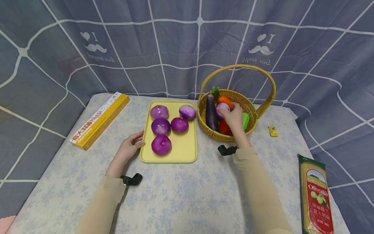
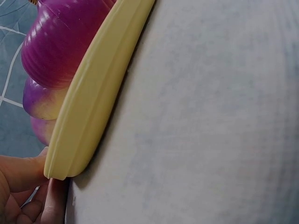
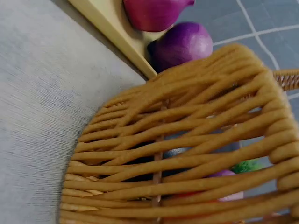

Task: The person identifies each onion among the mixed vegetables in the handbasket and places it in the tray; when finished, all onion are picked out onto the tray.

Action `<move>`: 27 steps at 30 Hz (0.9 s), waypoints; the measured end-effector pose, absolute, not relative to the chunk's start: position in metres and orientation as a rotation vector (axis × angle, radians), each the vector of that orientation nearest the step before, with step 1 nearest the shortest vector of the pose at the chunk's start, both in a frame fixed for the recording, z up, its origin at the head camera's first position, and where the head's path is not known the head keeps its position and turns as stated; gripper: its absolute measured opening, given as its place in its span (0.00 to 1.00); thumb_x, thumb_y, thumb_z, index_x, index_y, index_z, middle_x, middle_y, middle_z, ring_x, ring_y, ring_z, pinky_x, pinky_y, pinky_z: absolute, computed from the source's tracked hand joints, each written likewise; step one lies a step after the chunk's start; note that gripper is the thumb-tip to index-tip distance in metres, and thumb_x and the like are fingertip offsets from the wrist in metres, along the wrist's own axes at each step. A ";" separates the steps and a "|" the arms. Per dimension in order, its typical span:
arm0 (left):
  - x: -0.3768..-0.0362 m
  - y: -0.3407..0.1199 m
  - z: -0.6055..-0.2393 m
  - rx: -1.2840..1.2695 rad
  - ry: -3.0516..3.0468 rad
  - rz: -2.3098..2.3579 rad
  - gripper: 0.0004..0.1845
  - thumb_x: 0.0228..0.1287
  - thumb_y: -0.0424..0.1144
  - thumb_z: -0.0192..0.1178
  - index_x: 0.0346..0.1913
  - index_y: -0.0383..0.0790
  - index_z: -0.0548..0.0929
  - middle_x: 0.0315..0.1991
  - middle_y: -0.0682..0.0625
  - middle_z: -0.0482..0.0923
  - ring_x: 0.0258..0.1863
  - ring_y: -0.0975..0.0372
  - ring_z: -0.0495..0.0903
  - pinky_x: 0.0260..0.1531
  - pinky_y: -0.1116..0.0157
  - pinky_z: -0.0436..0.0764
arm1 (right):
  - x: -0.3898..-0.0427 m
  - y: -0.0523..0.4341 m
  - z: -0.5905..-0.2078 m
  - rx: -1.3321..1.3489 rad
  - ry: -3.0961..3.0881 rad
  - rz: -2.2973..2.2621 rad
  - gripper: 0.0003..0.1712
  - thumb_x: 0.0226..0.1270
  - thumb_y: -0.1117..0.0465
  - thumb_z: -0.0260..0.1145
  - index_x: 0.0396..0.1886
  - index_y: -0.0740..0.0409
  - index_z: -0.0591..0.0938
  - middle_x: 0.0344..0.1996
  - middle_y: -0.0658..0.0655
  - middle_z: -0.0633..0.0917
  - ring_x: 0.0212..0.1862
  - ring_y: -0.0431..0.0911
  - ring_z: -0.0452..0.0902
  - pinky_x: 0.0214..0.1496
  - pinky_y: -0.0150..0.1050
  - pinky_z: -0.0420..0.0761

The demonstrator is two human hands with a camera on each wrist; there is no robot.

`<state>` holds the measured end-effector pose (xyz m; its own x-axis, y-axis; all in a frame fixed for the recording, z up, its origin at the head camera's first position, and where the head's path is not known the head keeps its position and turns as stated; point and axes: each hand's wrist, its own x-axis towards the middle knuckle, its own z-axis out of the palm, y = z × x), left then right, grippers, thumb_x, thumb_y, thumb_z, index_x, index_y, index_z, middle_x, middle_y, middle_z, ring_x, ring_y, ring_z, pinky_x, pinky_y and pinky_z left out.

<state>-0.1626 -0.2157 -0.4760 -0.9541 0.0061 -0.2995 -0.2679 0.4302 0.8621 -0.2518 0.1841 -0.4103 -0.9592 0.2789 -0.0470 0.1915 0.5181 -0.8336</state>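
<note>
A pale yellow tray (image 1: 182, 151) lies on the table with several purple onions on it, among them a dark one (image 1: 160, 126) and a magenta one (image 1: 161, 145). My left hand (image 1: 130, 146) grips the tray's left edge; in the left wrist view the thumb (image 2: 28, 173) is at the rim and the fingers are tucked beneath. To the right stands a wicker basket (image 1: 216, 137) with a tall handle. Inside it my right hand (image 1: 234, 118) holds a light purple onion (image 1: 222, 110) between thumb and fingers. Basket weave hides this hand in the right wrist view.
Around the held onion are an eggplant (image 1: 210, 112), an orange vegetable (image 1: 224, 100), a red one (image 1: 225, 127) and a green item (image 1: 245, 121). A pasta box (image 1: 100, 121) lies at left. A small yellow packet (image 1: 273, 131) and a bag of pasta (image 1: 316, 195) lie at right.
</note>
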 end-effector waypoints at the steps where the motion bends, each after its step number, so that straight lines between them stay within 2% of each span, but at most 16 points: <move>1: -0.163 -0.216 -0.476 -0.228 2.426 1.536 0.31 0.74 0.36 0.55 0.76 0.43 0.60 0.69 0.37 0.69 0.72 0.47 0.64 0.74 0.50 0.60 | -0.254 0.184 -0.411 -0.433 -2.660 1.432 0.46 0.61 0.45 0.71 0.70 0.66 0.65 0.64 0.69 0.70 0.65 0.59 0.65 0.70 0.52 0.69; 8: -0.162 -0.216 -0.477 -0.233 2.419 1.537 0.31 0.74 0.36 0.55 0.77 0.45 0.60 0.69 0.38 0.69 0.72 0.48 0.64 0.74 0.51 0.61 | -0.262 0.182 -0.418 -0.502 -2.703 1.424 0.50 0.60 0.42 0.69 0.72 0.66 0.61 0.67 0.70 0.65 0.67 0.61 0.63 0.73 0.54 0.66; 18: -0.163 -0.216 -0.478 -0.232 2.432 1.525 0.31 0.74 0.36 0.55 0.76 0.45 0.61 0.69 0.38 0.70 0.71 0.49 0.65 0.74 0.51 0.61 | -0.263 0.178 -0.426 -0.548 -2.777 1.278 0.48 0.60 0.40 0.68 0.64 0.71 0.64 0.62 0.73 0.70 0.63 0.64 0.68 0.67 0.55 0.71; 27: -0.163 -0.215 -0.476 -0.248 2.424 1.532 0.31 0.73 0.36 0.55 0.76 0.45 0.61 0.68 0.38 0.70 0.71 0.48 0.64 0.74 0.51 0.60 | -0.268 0.179 -0.428 -0.586 -2.851 1.197 0.55 0.62 0.39 0.67 0.70 0.74 0.52 0.63 0.77 0.72 0.63 0.66 0.72 0.69 0.55 0.72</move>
<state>-0.1626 -0.2152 -0.4762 -0.9509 -0.0037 -0.3095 -0.2811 0.4285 0.8587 -0.2684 0.1791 -0.4277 -0.9307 0.3353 -0.1462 0.3392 0.6415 -0.6881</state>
